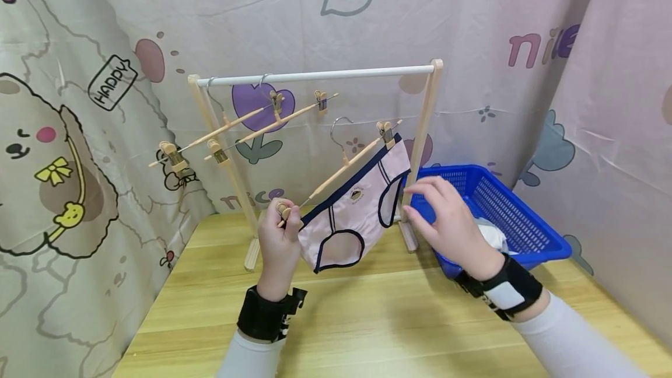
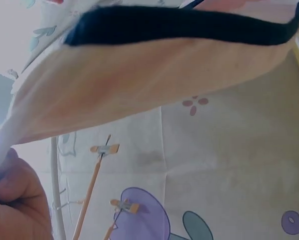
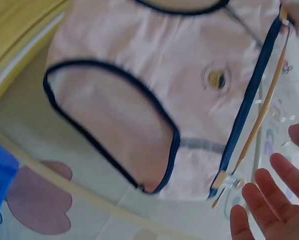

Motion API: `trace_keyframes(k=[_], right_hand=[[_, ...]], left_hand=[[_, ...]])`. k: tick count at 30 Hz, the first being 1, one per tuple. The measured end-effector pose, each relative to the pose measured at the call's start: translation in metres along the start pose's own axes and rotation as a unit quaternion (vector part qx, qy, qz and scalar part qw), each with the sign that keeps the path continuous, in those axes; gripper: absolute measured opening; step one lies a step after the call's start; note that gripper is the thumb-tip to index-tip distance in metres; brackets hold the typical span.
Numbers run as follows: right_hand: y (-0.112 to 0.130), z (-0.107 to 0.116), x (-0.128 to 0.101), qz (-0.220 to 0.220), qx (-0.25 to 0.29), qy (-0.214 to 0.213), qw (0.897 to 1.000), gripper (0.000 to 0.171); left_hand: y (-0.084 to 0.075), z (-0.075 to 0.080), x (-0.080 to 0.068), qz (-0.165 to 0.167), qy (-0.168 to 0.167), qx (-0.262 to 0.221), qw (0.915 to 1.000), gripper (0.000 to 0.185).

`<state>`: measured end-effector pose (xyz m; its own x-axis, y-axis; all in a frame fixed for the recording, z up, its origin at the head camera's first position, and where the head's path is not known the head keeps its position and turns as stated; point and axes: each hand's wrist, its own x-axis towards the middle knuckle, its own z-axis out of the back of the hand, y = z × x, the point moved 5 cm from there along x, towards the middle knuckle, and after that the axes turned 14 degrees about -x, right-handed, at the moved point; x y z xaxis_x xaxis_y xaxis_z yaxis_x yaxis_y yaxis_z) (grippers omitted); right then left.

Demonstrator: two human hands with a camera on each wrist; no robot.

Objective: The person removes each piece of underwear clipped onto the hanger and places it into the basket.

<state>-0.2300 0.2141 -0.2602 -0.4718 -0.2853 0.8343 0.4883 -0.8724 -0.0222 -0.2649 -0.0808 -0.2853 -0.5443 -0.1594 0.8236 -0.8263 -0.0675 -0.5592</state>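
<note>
Pink underpants [image 1: 350, 206] with navy trim hang clipped to a wooden clip hanger [image 1: 347, 165] tilted up to the right. My left hand [image 1: 280, 232] pinches the hanger's lower clip [image 1: 284, 210] at the waistband's left end. My right hand [image 1: 446, 217] hovers open just right of the garment, fingers spread, holding nothing. In the right wrist view the underpants [image 3: 154, 95] fill the frame, with the open fingers [image 3: 262, 200] near the far clip [image 3: 227, 181]. In the left wrist view the navy waistband [image 2: 179, 25] and pink cloth hang close overhead.
A small wooden drying rack [image 1: 315, 77] stands on the wooden table [image 1: 367, 319], with two empty clip hangers [image 1: 241, 124] on its white rail. A blue basket [image 1: 504, 209] holding white cloth [image 1: 493, 235] sits at right. Patterned curtains close in the back and sides.
</note>
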Motion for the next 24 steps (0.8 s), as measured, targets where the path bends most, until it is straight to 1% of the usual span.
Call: trace_keyframes(k=[2,7,13,20,24], right_hand=[[-0.007,0.0,0.008,-0.002,-0.003,0.0,1.0,0.041],[-0.022,-0.002,0.025,-0.014,-0.002,0.023,1.0,0.056],[-0.036,-0.012,0.037,-0.02,0.011,0.05,0.998,0.065],[-0.049,-0.025,0.037,-0.034,0.031,0.08,0.996,0.074],[-0.053,-0.028,0.039,-0.041,0.041,0.095,0.994,0.079]], left_hand=[[0.0,0.002,0.002,-0.001,0.004,0.004,1.0,0.068],[0.001,0.008,0.005,0.013,0.018,0.0,0.9998,0.066],[0.004,0.017,0.009,0.023,0.028,-0.006,0.9993,0.064],[0.007,0.022,0.011,0.046,0.047,-0.019,0.9976,0.044],[0.008,0.025,0.012,0.059,0.06,-0.017,0.9963,0.04]])
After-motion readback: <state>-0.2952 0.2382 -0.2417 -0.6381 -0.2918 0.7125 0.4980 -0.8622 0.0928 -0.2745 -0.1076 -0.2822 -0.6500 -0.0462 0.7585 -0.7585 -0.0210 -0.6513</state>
